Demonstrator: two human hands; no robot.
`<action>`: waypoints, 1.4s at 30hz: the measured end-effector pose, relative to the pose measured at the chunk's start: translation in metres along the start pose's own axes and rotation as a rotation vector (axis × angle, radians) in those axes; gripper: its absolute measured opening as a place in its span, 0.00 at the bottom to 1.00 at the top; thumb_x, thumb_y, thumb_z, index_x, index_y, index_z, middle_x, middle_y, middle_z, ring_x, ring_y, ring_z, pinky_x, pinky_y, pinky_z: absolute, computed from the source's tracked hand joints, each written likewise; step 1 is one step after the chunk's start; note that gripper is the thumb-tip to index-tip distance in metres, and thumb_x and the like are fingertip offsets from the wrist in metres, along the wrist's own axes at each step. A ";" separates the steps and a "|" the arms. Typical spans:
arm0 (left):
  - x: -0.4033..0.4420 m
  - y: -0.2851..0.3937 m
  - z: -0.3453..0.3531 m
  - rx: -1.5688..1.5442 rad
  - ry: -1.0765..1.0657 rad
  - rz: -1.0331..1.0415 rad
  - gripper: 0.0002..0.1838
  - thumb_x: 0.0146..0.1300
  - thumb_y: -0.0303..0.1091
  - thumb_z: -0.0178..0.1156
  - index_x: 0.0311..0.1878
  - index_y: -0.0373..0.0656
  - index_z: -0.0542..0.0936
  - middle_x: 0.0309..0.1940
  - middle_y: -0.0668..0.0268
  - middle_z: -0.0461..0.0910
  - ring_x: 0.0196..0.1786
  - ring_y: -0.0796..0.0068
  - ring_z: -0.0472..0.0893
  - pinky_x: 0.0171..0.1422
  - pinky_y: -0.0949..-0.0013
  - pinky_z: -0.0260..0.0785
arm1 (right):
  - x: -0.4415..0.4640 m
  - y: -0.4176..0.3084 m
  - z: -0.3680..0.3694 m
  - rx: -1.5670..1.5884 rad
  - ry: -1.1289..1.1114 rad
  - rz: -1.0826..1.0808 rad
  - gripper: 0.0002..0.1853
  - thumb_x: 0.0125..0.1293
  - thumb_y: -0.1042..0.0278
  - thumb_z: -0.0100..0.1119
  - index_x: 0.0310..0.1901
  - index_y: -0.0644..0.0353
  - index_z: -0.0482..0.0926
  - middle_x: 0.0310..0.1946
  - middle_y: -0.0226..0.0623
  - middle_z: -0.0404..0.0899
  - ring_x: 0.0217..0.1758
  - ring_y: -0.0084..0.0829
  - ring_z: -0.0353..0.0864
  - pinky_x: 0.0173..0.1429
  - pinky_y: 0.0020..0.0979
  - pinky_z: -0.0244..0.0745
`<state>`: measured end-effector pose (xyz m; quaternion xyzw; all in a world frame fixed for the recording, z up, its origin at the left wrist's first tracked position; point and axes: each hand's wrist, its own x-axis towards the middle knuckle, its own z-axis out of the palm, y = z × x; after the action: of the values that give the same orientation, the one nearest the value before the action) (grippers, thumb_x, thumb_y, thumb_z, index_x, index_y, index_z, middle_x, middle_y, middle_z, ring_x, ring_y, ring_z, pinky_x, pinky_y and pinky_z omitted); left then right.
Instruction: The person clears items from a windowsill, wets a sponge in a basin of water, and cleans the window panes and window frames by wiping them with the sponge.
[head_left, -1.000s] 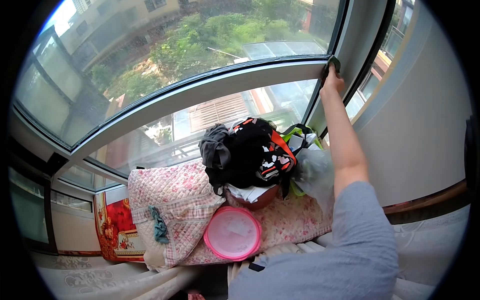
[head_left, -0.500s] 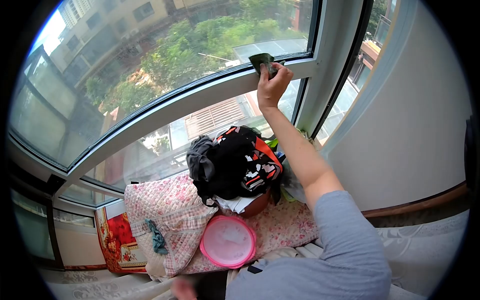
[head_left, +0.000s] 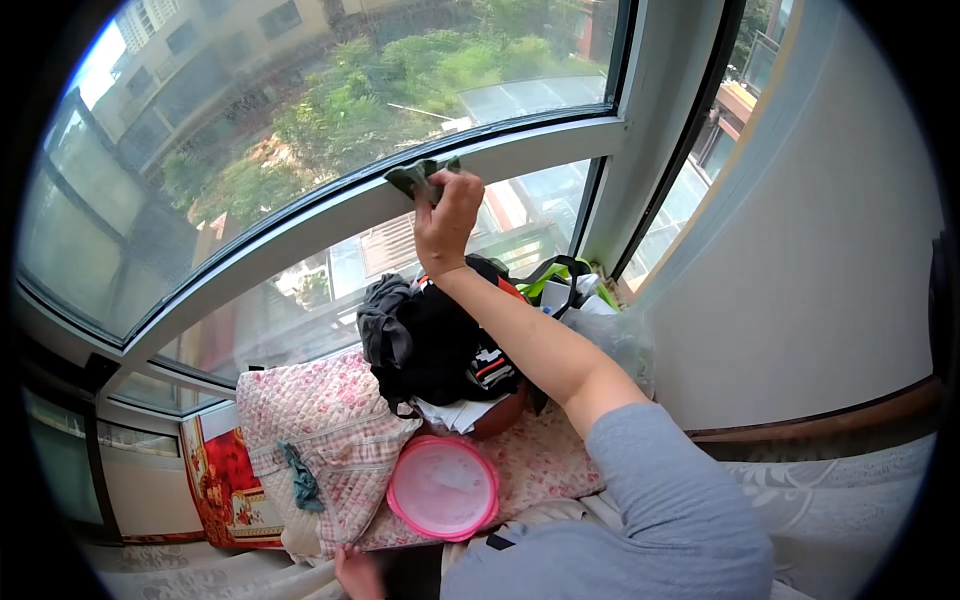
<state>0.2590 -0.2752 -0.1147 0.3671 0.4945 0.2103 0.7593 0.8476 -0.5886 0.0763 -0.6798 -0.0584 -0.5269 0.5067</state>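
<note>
My right hand (head_left: pixel 449 222) is closed around a dark green cloth (head_left: pixel 409 178), which touches the white crossbar (head_left: pixel 345 212) of the window frame just under the large pane. Part of the cloth is bunched inside my fingers, and a flap sticks out to the left. At the bottom, my left hand (head_left: pixel 357 574) is beside the lower edge of the floral quilt (head_left: pixel 318 400). It is partly cut off and blurred, so its fingers are not clear. A crumpled teal cloth (head_left: pixel 301 478) lies on the quilt.
A pink basin (head_left: pixel 443 488) with whitish, cloudy contents sits on the floral padding (head_left: pixel 548 452). Behind it, a pile of dark clothes (head_left: pixel 432 340) rises below my right forearm. Bags (head_left: pixel 612 335) stand at the right near the wall (head_left: pixel 790 290). A red patterned piece (head_left: pixel 225 480) lies left.
My right hand has moved left and down along the crossbar with the green cloth. My left hand has come further into view near the quilt's edge. The view has shifted slightly.
</note>
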 end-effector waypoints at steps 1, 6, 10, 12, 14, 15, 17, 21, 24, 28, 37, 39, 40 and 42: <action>-0.003 0.007 0.022 0.020 0.003 0.001 0.19 0.71 0.44 0.61 0.61 0.48 0.79 0.49 0.73 0.81 0.50 0.75 0.79 0.56 0.70 0.71 | -0.009 -0.001 0.000 0.031 -0.093 -0.053 0.17 0.58 0.76 0.69 0.48 0.58 0.74 0.46 0.46 0.70 0.56 0.52 0.69 0.61 0.48 0.66; 0.015 0.016 -0.007 0.002 -0.172 -0.018 0.15 0.72 0.43 0.61 0.56 0.48 0.81 0.47 0.74 0.81 0.48 0.76 0.78 0.53 0.71 0.72 | 0.057 0.064 -0.053 -0.030 -0.006 -0.155 0.13 0.63 0.75 0.67 0.46 0.60 0.73 0.45 0.46 0.72 0.53 0.51 0.72 0.59 0.47 0.68; -0.015 0.012 -0.044 -0.015 -0.049 -0.113 0.09 0.73 0.40 0.61 0.47 0.46 0.82 0.43 0.69 0.83 0.44 0.72 0.81 0.44 0.69 0.75 | 0.150 0.150 -0.112 -0.245 0.324 0.004 0.14 0.70 0.63 0.66 0.46 0.63 0.73 0.44 0.48 0.71 0.50 0.49 0.71 0.57 0.46 0.67; -0.044 0.017 -0.028 -0.007 0.181 -0.107 0.07 0.72 0.38 0.62 0.42 0.46 0.83 0.39 0.67 0.85 0.41 0.71 0.82 0.38 0.70 0.76 | 0.172 0.184 -0.130 -0.334 0.399 -0.011 0.17 0.70 0.59 0.66 0.47 0.64 0.73 0.46 0.50 0.71 0.51 0.51 0.72 0.58 0.47 0.67; -0.052 0.015 -0.028 -0.022 0.274 -0.111 0.06 0.70 0.36 0.63 0.42 0.45 0.83 0.36 0.68 0.85 0.40 0.72 0.82 0.34 0.72 0.74 | 0.173 0.185 -0.131 -0.328 0.415 -0.024 0.19 0.70 0.57 0.65 0.48 0.65 0.73 0.46 0.51 0.71 0.52 0.51 0.72 0.58 0.47 0.67; -0.052 0.011 -0.031 -0.028 0.251 -0.113 0.07 0.71 0.36 0.62 0.43 0.44 0.83 0.38 0.67 0.85 0.41 0.71 0.82 0.37 0.70 0.75 | 0.168 0.182 -0.120 -0.332 0.481 0.076 0.20 0.71 0.56 0.65 0.47 0.67 0.72 0.46 0.51 0.71 0.52 0.51 0.72 0.59 0.48 0.67; -0.039 0.009 -0.040 -0.030 0.201 -0.112 0.09 0.73 0.37 0.59 0.45 0.42 0.84 0.41 0.63 0.85 0.44 0.69 0.82 0.43 0.67 0.76 | 0.147 0.169 -0.091 -0.273 0.569 0.265 0.20 0.72 0.56 0.64 0.47 0.67 0.72 0.46 0.50 0.71 0.52 0.50 0.71 0.59 0.47 0.67; 0.009 -0.007 -0.039 0.018 0.070 -0.065 0.15 0.71 0.43 0.62 0.56 0.48 0.81 0.47 0.74 0.82 0.46 0.76 0.80 0.51 0.71 0.74 | 0.065 0.098 -0.052 -0.153 0.236 0.029 0.16 0.70 0.60 0.66 0.45 0.63 0.72 0.44 0.48 0.71 0.53 0.49 0.69 0.61 0.45 0.64; -0.009 0.010 0.016 0.039 0.035 -0.035 0.15 0.70 0.42 0.64 0.57 0.49 0.81 0.46 0.73 0.82 0.45 0.76 0.81 0.51 0.71 0.75 | 0.063 0.098 -0.071 -0.053 0.044 0.016 0.16 0.68 0.62 0.68 0.46 0.62 0.72 0.44 0.48 0.72 0.52 0.50 0.70 0.60 0.45 0.65; -0.026 0.014 -0.013 0.004 0.049 -0.008 0.17 0.70 0.42 0.64 0.58 0.49 0.81 0.47 0.74 0.83 0.46 0.76 0.82 0.49 0.72 0.76 | 0.128 0.168 -0.114 -0.155 0.318 0.239 0.20 0.73 0.55 0.62 0.47 0.68 0.73 0.46 0.50 0.71 0.51 0.50 0.71 0.59 0.47 0.65; -0.036 -0.006 -0.054 -0.071 0.221 -0.061 0.19 0.69 0.42 0.65 0.59 0.47 0.80 0.46 0.72 0.82 0.47 0.76 0.80 0.53 0.70 0.75 | 0.075 0.104 -0.056 -0.221 0.209 0.197 0.20 0.75 0.55 0.61 0.48 0.68 0.70 0.47 0.51 0.69 0.52 0.48 0.70 0.60 0.45 0.66; -0.023 0.007 -0.034 -0.049 0.155 -0.054 0.17 0.69 0.41 0.64 0.58 0.48 0.81 0.46 0.73 0.83 0.47 0.76 0.81 0.53 0.71 0.75 | 0.049 0.072 -0.028 -0.197 0.179 0.194 0.20 0.75 0.56 0.61 0.48 0.67 0.69 0.48 0.50 0.69 0.52 0.48 0.70 0.60 0.44 0.66; -0.016 0.014 -0.024 -0.040 0.113 -0.045 0.16 0.69 0.41 0.64 0.57 0.47 0.81 0.45 0.72 0.83 0.46 0.76 0.81 0.53 0.70 0.75 | 0.036 0.055 -0.014 -0.178 0.172 0.197 0.20 0.75 0.56 0.61 0.48 0.67 0.69 0.48 0.50 0.69 0.53 0.48 0.69 0.60 0.44 0.66; -0.004 0.030 -0.010 -0.020 0.033 -0.021 0.16 0.69 0.41 0.64 0.56 0.46 0.81 0.45 0.71 0.83 0.46 0.75 0.81 0.53 0.69 0.75 | 0.008 0.022 0.016 -0.194 0.134 0.168 0.19 0.74 0.59 0.62 0.48 0.67 0.69 0.48 0.50 0.69 0.53 0.49 0.68 0.59 0.45 0.65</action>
<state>0.2495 -0.2549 -0.0913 0.3506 0.5088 0.2134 0.7567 0.8755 -0.5908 0.0701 -0.6913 0.0841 -0.5300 0.4839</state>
